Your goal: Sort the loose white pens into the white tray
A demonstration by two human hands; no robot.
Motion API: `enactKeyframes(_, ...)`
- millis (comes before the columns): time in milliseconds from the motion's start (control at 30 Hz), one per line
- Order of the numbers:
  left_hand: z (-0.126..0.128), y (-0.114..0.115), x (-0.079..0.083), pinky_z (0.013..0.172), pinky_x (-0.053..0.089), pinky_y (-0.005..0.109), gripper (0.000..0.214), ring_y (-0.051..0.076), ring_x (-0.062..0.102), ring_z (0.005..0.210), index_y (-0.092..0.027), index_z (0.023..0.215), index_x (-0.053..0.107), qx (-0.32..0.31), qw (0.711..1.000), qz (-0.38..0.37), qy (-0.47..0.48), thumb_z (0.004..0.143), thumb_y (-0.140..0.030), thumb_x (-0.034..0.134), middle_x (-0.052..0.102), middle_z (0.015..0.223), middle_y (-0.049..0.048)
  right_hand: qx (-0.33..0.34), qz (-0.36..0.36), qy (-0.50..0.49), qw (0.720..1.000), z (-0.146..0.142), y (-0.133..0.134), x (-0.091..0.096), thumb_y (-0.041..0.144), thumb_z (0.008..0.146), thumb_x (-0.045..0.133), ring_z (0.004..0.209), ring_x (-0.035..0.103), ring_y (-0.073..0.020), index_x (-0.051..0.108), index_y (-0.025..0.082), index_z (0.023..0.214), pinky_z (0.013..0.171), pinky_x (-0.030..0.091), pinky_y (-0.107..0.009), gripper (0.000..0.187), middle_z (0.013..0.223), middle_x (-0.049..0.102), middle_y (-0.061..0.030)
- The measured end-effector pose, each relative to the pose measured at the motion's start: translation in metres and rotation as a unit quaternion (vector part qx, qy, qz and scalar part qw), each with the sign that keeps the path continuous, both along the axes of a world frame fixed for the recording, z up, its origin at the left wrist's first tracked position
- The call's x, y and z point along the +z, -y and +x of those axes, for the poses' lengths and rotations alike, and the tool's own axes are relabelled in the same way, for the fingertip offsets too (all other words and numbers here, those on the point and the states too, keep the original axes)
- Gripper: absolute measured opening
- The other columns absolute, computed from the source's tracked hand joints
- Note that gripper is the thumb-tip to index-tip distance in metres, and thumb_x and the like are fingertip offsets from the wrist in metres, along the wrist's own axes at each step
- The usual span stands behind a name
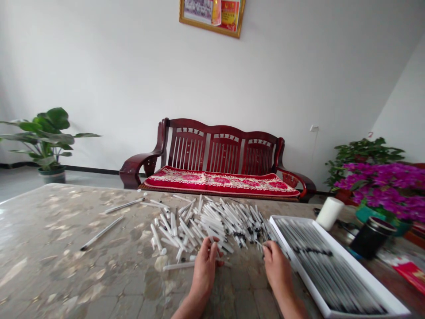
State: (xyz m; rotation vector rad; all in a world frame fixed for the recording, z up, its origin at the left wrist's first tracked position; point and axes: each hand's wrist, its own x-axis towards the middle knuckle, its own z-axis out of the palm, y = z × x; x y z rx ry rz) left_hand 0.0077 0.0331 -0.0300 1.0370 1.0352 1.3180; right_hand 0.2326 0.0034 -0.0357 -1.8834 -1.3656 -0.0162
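Note:
My left hand (205, 263) is closed at the near edge of a loose pile of white pen parts (212, 219), several with black ends. Its fingertips are pressed together, and what they hold is blurred and partly hidden. A white pen barrel (179, 266) lies just left of this hand. To the right, my right hand (277, 266) pinches a thin, pale pen part (259, 243) between thumb and forefinger. Beside that hand stands a white open box (318, 283) filled with rows of clear pens (325, 261) with black middles.
Two assembled-looking pens (101, 233) lie apart on the left of the patterned tabletop (99, 283). Behind the box are a white roll (330, 213), a dark cup (373, 237) and purple flowers (388, 188). A wooden bench (224, 148) stands beyond the table.

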Motion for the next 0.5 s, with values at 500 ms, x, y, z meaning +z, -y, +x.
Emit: enactKeyframes(500, -0.013, 0.006, 0.014, 0.081, 0.046, 0.026, 0.031, 0.018, 0.064, 0.093, -0.026, 0.110, 0.072, 0.036, 0.881, 0.112, -0.459, 0.092, -0.020, 0.047, 0.067, 0.095, 0.0039, 0.116, 0.085, -0.304, 0.942, -0.012, 0.003, 0.014, 0.053, 0.082, 0.051, 0.061, 0.060, -0.0203, 0.059, 0.026, 0.089, 0.061, 0.050, -0.032, 0.030, 0.064, 0.061, 0.0013)
